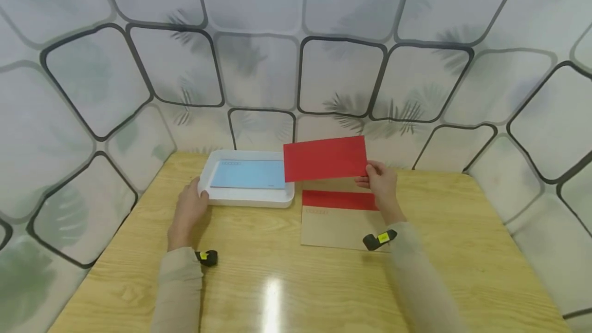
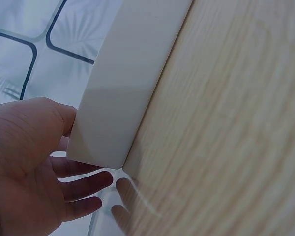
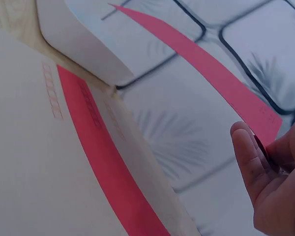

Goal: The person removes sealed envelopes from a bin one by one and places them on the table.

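My right hand (image 1: 383,186) pinches a red envelope (image 1: 324,159) by its right end, thumb on one side and fingers on the other. Raised over the table, the envelope's left end overlaps the right side of a white tray (image 1: 252,203) in the head view. A light blue envelope (image 1: 247,174) lies in that tray. My left hand (image 1: 189,207) holds the tray's near left corner; in the left wrist view the thumb meets the rim, with the other fingers (image 2: 86,187) around the corner. Below my right hand lie a tan envelope (image 1: 337,230) and another red envelope (image 1: 339,199).
The tan and red envelopes overlap in a stack right of the tray, with more tan paper (image 1: 335,184) behind the red strip. A wooden table (image 1: 250,261) carries everything. Patterned curtain-like walls (image 1: 259,71) stand at its back and sides.
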Action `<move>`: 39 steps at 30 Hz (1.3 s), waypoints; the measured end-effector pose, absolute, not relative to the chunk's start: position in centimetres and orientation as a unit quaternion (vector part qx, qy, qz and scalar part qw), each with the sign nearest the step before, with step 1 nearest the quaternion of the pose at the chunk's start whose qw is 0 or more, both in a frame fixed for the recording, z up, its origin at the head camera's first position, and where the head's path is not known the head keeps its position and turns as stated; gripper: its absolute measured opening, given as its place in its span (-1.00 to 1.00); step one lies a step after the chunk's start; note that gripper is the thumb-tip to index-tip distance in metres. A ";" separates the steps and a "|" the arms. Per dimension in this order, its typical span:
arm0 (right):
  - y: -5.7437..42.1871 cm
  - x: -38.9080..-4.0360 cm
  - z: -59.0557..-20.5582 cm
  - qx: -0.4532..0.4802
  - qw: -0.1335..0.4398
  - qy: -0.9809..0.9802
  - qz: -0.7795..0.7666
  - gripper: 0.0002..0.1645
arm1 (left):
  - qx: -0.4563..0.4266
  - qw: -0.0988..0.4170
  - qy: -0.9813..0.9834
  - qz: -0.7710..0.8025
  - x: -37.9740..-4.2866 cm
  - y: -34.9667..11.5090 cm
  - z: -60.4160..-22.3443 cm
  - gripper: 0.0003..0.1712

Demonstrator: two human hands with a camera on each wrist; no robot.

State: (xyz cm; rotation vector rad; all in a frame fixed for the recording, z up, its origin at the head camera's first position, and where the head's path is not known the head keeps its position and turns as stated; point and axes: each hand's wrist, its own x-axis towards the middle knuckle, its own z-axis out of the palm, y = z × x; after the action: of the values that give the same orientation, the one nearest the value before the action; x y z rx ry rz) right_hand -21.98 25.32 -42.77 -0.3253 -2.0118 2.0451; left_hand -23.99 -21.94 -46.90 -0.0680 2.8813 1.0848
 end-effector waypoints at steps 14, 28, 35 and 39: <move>36.7 -18.1 -42.6 -0.167 0.144 -0.632 0.743 -0.57 | -0.017 0.028 0.934 0.356 -24.0 -22.0 -47.0 -0.30; 42.3 -15.7 -42.2 -0.201 0.154 -0.537 0.805 -0.83 | -0.021 0.032 0.933 0.358 -23.7 -21.8 -46.5 -0.30; 44.3 -15.0 -42.7 -0.243 0.161 -0.500 0.816 -0.71 | -0.025 0.033 0.933 0.357 -23.7 -21.7 -46.5 -0.30; 45.0 -14.7 -43.1 -0.273 0.166 -0.497 0.807 -0.73 | -0.021 0.032 0.934 0.355 -23.6 -21.7 -46.5 -0.30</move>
State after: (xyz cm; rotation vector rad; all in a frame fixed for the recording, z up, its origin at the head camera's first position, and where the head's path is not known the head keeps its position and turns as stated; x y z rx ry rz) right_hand -14.74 44.96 -43.07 -0.7763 -1.4164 2.2968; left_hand -23.57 -21.75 -46.47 -0.0643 2.8769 1.0934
